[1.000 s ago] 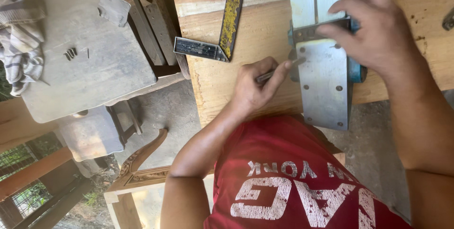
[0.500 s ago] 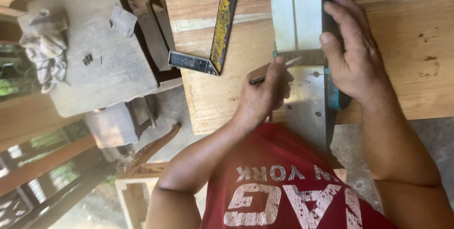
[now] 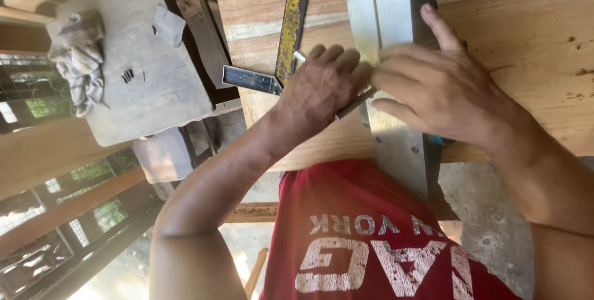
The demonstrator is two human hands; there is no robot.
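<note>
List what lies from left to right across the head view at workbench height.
Crumpled cloth → grey slab → yellow-bladed square → left hand holding a pencil → right hand on the metal plate.

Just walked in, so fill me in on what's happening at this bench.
A person leans over a pale wooden board. The right hand presses a flat grey metal plate against the board, while the left hand holds a thin pencil-like marker at the plate's edge. A yellowed metal try square lies on the board to the left, untouched.
</note>
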